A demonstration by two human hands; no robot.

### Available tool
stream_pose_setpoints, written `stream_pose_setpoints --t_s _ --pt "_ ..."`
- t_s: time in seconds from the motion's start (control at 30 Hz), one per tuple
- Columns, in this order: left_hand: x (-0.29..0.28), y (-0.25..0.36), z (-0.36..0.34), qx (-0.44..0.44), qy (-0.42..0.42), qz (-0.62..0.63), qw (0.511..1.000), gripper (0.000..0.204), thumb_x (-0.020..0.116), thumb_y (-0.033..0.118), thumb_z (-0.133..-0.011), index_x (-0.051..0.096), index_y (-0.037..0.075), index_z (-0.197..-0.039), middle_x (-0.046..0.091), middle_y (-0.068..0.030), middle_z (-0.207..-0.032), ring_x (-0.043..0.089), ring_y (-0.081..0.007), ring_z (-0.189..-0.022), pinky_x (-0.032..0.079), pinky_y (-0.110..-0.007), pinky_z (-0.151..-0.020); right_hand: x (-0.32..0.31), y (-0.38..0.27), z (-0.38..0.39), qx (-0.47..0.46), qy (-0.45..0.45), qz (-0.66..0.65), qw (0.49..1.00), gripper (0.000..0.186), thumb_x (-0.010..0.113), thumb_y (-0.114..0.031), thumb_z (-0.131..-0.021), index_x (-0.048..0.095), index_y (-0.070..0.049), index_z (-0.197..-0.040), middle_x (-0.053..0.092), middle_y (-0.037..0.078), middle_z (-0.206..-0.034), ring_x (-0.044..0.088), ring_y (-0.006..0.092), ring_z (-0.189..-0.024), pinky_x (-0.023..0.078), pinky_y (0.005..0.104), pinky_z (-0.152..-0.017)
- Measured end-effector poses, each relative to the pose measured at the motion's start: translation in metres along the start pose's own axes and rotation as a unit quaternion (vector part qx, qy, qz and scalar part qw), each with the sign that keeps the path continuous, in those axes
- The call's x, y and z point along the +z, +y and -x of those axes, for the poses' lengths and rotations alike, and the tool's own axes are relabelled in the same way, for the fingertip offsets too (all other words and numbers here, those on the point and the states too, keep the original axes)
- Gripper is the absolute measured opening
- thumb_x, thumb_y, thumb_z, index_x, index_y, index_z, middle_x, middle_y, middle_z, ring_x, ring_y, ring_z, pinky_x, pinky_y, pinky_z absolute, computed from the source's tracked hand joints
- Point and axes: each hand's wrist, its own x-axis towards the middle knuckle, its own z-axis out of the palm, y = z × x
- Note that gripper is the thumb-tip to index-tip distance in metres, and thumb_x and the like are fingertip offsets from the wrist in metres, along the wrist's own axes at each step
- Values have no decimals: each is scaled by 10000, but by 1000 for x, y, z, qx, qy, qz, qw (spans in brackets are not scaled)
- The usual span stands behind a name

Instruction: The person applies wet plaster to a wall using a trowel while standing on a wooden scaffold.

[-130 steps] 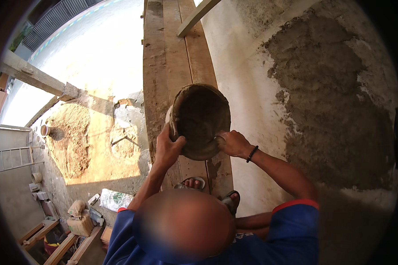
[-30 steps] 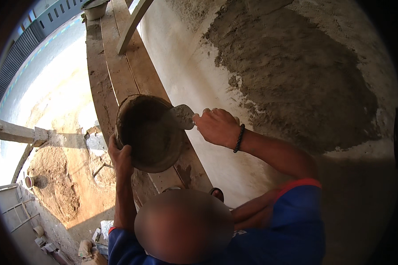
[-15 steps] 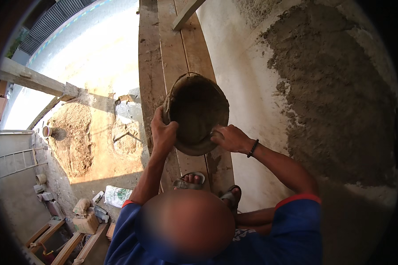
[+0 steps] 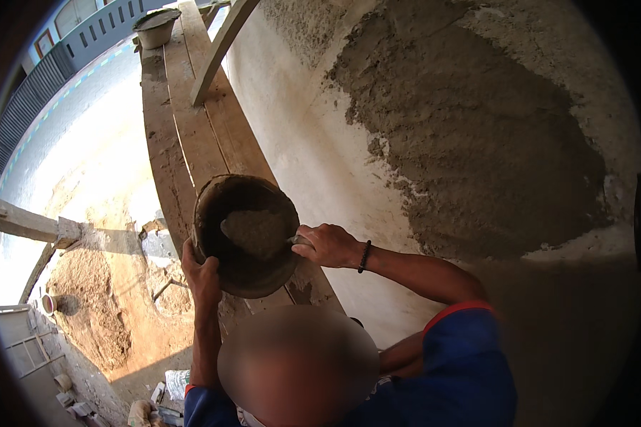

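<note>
A round, mortar-caked bucket (image 4: 249,285) is held over the plank walkway, its mouth facing up. My left hand (image 4: 204,276) is closed on its left rim, the thumb over the edge. At the opposite rim, my right hand (image 4: 327,245) is closed round the handle of a trowel (image 4: 297,241). The trowel's blade reaches into the bucket under a heap of grey mortar (image 4: 258,233), which hides most of it. Whether the bucket rests on anything is hidden.
Wooden planks (image 4: 192,135) run away from me, crossed by a slanting timber (image 4: 221,53). Another bucket (image 4: 157,30) stands at their far end. To the right rises a wall with a patch of wet plaster (image 4: 470,135). Sand (image 4: 89,306) lies below left.
The view has turned rightward, so the planks and bucket sit further left. Mortar on a trowel blade now shows inside the bucket, with the trowel handle visible in my right hand.
</note>
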Motion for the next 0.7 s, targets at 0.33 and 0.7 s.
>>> stream_pose_setpoints --t_s 0.33,0.7 --pt "-1 -4 -4 -9 -13 -21 1000 545 496 19 -675 539 -74 -1210 627 -141 -1053 587 -216 -964 461 -320 -920 -180 -71 73 -6 42 -52 998 402 758 -220 -808 560 -22 -1097 651 169 -870 659 292 -791 510 395 -714" --pt "12 6 -7 -40 -11 22 999 553 476 14 -670 539 -78 -1212 616 -130 -1033 570 -209 -938 455 -313 -908 -309 70 149 266 404 -8 875 486 644 -300 -939 564 26 -1290 549 11 -712 530 68 -555 463 262 -469"
